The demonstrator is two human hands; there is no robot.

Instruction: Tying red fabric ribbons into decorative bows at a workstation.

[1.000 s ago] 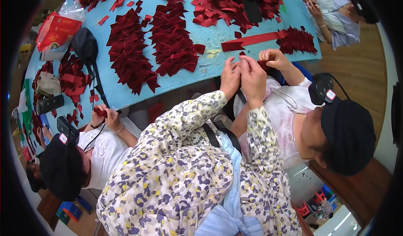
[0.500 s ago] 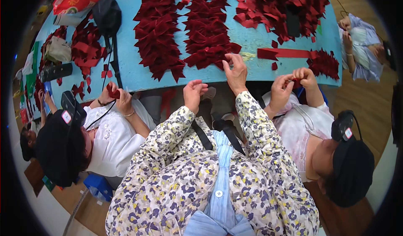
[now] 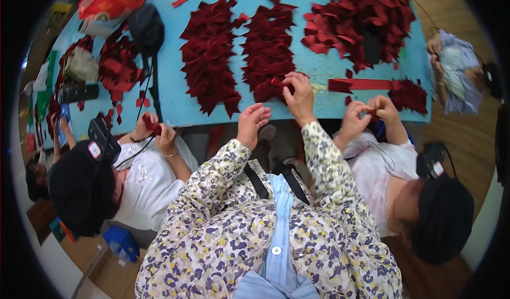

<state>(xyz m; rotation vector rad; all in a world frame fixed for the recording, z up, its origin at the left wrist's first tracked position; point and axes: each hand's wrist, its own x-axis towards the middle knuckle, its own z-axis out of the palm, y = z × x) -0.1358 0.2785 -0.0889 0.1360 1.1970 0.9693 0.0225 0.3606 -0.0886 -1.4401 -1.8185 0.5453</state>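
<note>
Two long columns of dark red fabric bows lie on the blue table: the left column point(image 3: 209, 60) and the right column point(image 3: 269, 46). At the near end of the right column, my right hand point(image 3: 300, 99) has its thumb and fingers curled at the edge of a red bow point(image 3: 276, 86). The fingertips appear to pinch the fabric, partly hidden by the hand. My left hand point(image 3: 253, 124) hovers just off the table's near edge, fingers apart and loosely bent, with nothing in it.
A large heap of red fabric pieces point(image 3: 340, 20) lies far right, with a red ribbon strip point(image 3: 364, 85) nearer. Co-workers sit close on both sides, each handling red fabric. A black bag point(image 3: 146, 28) and a red-and-white plastic bag point(image 3: 111, 0) stand at left.
The view has shifted, so the table sits lower and further right. My right hand has come closer over the nearest bow; my left hand stays beside the table edge.
</note>
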